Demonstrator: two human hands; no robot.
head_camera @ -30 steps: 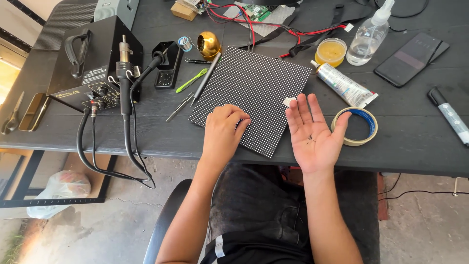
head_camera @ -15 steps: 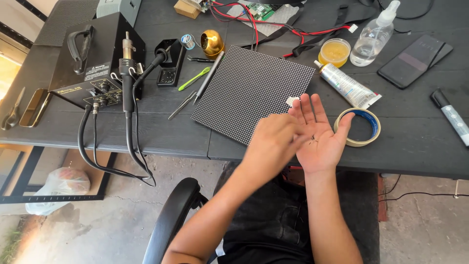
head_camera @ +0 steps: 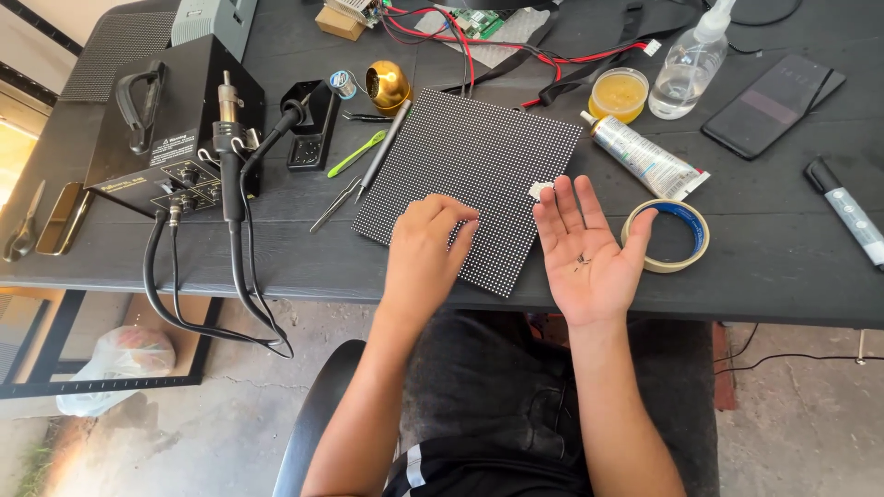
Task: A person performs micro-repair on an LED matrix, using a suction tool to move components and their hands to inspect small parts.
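A seated person's two bare hands work at the near edge of a dark table (head_camera: 783,276). The right hand (head_camera: 587,248) lies palm up with fingers spread wide, holding nothing in a grip; a few tiny dark bits (head_camera: 582,262) rest loose in the palm. The left hand (head_camera: 425,248) rests palm down on the near corner of a square dotted panel (head_camera: 474,179), its fingers curled narrow with the tips on the panel; whether they pinch anything cannot be told.

Just right of the open hand sits a roll of tape (head_camera: 670,236), the thumb almost at its rim. A small white scrap (head_camera: 540,190) lies on the panel's right edge beside the fingertips. Far right, a grey marker (head_camera: 847,212) lies at an angle.

Left of the panel lie tweezers (head_camera: 333,204), a grey rod (head_camera: 383,152) and a green tool (head_camera: 356,154). Farther left stands a black heating station (head_camera: 175,120), its thick cables (head_camera: 212,304) hanging over the table's near edge, with pliers (head_camera: 26,230) at the far left.

Beyond the panel are a tube (head_camera: 640,156), a small tub of yellow paste (head_camera: 619,93), a clear bottle (head_camera: 689,66), a dark phone (head_camera: 766,105), a brass-coloured holder (head_camera: 387,85), and red and black wires (head_camera: 534,51) by a green circuit board (head_camera: 488,20).
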